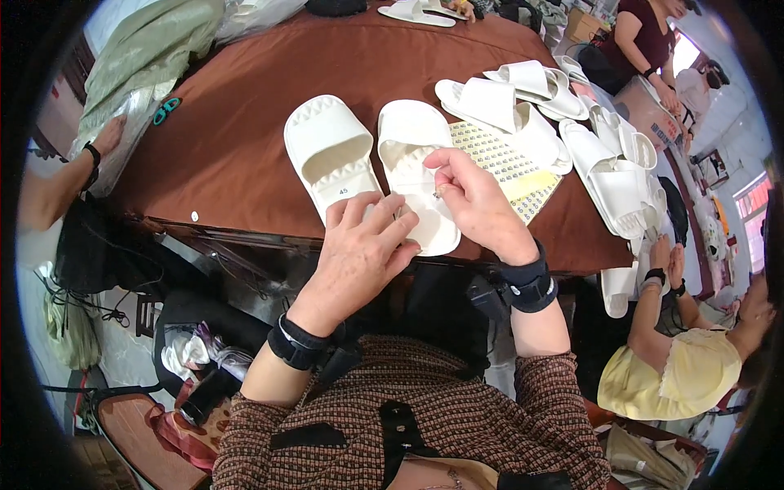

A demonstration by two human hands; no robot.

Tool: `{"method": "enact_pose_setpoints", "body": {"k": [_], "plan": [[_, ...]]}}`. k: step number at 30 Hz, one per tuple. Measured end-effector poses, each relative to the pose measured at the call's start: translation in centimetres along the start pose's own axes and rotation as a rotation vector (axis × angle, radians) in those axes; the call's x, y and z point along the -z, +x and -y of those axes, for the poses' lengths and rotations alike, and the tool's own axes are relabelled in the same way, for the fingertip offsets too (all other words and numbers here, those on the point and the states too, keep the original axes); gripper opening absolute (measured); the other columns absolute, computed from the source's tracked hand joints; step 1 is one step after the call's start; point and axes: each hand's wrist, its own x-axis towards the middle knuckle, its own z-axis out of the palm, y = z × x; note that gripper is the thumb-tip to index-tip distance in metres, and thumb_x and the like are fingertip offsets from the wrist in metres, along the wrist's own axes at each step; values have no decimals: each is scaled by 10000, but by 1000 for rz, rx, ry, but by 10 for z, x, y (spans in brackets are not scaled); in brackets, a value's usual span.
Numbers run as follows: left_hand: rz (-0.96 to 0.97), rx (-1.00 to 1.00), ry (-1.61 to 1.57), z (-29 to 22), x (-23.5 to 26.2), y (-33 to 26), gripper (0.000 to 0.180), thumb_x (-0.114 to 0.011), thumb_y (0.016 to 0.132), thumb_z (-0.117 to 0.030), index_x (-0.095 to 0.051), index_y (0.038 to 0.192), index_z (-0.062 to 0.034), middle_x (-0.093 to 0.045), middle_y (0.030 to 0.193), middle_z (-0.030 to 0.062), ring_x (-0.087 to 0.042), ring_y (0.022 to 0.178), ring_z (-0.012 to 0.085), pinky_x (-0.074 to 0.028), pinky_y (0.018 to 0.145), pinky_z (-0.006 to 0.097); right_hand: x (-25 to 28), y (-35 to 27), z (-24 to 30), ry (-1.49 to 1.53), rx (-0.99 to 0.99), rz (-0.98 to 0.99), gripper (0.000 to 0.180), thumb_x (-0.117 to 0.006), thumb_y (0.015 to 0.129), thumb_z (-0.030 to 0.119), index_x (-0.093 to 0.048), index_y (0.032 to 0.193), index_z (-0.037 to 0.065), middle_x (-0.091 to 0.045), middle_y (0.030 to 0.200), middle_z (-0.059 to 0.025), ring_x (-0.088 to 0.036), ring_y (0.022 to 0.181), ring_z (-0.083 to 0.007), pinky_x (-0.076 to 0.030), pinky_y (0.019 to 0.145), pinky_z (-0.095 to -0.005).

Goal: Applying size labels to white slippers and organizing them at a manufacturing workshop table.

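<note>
Two white slide slippers lie side by side before me. The left slipper (325,131) bears a small dark-printed sticker on its insole. My left hand (359,245) rests over the heel ends, fingers bent and apart, with nothing visible held. Above the right slipper (408,122), my right hand (478,200) pinches a tiny piece with a dark mark, which looks like a small sticker, between thumb and fingertip. A yellowish sticker sheet (482,147) with rows of small dark prints lies beside the right slipper, partly under other slippers.
More white slippers (596,163) are heaped along the table's right side on the brown tablecloth (237,155). Teal scissors (166,111) lie at the left. Another person's arm (69,175) reaches in there beside plastic-wrapped cloth (147,57). A person in yellow (665,376) works at the right.
</note>
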Motion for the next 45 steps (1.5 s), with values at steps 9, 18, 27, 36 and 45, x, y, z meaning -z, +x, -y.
{"method": "enact_pose_setpoints", "body": {"k": [9, 18, 27, 36, 45], "plan": [[-1, 5, 6, 0, -1, 0, 378, -770, 824, -208, -659, 1177, -130, -619, 1290, 45, -547, 1216, 281, -398, 1023, 465, 1, 0, -12, -135, 66, 30, 242, -523, 938, -4, -564, 1175, 25, -609, 924, -115, -605, 852, -213, -497, 780, -332], [-1, -2, 8, -1, -1, 0, 363, -762, 836, -211, -647, 1170, -126, -620, 1275, 52, -545, 1213, 286, -400, 1020, 465, -3, -1, -17, -339, 250, -19, 202, -539, 937, 6, -563, 1137, 11, -639, 1044, -216, -632, 973, -390, -512, 856, -433], [-24, -21, 29, 0, -3, 1, 334, -746, 850, -238, -656, 1154, -134, -617, 1260, 52, -551, 1177, 286, -406, 995, 466, -8, 1, -21, -358, 273, -112, 215, -566, 913, -8, -561, 1127, 11, -631, 1002, -197, -629, 955, -350, -509, 858, -421], [-7, -15, 14, 1, -3, 0, 355, -759, 835, -225, -653, 1160, -128, -619, 1266, 54, -551, 1192, 288, -403, 1006, 467, 3, -9, 2, -301, 210, -105, 156, -546, 912, -2, -595, 1060, -1, -650, 922, -183, -629, 931, -346, -512, 814, -419], [-41, -19, 18, 1, -5, -1, 359, -761, 820, -233, -660, 1151, -137, -615, 1250, 51, -551, 1166, 288, -414, 983, 467, -20, -48, 18, -844, 382, -65, 273, -629, 794, 41, -594, 1062, 5, -652, 1068, -149, -593, 1000, -296, -460, 865, -393]]}}
